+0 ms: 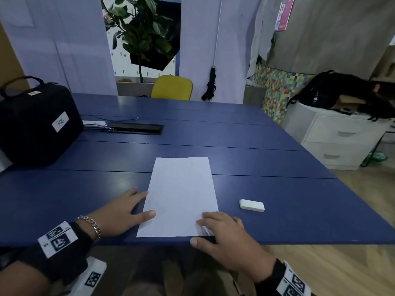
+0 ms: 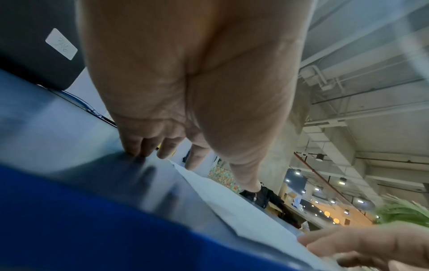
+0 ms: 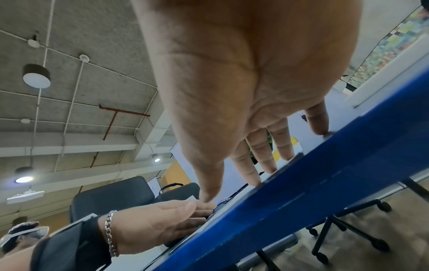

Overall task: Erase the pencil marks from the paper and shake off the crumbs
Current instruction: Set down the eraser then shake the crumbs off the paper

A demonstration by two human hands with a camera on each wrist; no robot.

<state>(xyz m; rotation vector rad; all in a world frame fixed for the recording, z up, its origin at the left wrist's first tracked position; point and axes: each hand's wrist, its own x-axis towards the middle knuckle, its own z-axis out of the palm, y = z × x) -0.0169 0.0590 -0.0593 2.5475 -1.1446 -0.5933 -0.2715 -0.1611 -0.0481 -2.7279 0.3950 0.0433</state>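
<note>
A white sheet of paper [image 1: 181, 195] lies flat on the blue table [image 1: 277, 189], near its front edge; I make out no pencil marks on it. My left hand [image 1: 126, 212] lies open beside the sheet's left edge, fingers on the table and thumb on the paper. My right hand [image 1: 222, 231] rests open on the paper's near right corner, its thumb over the table's front edge. A white eraser [image 1: 251, 205] lies on the table to the right of the sheet, apart from both hands. In the left wrist view the paper [image 2: 232, 198] runs under the straight fingers [image 2: 162, 146].
A black case [image 1: 36, 122] stands at the table's left. A dark cable slot [image 1: 136, 128] and a white power strip [image 1: 94, 122] lie behind it. A yellow chair [image 1: 172, 87] is at the far side. White drawers [image 1: 335, 137] with a black backpack [image 1: 333, 90] stand right.
</note>
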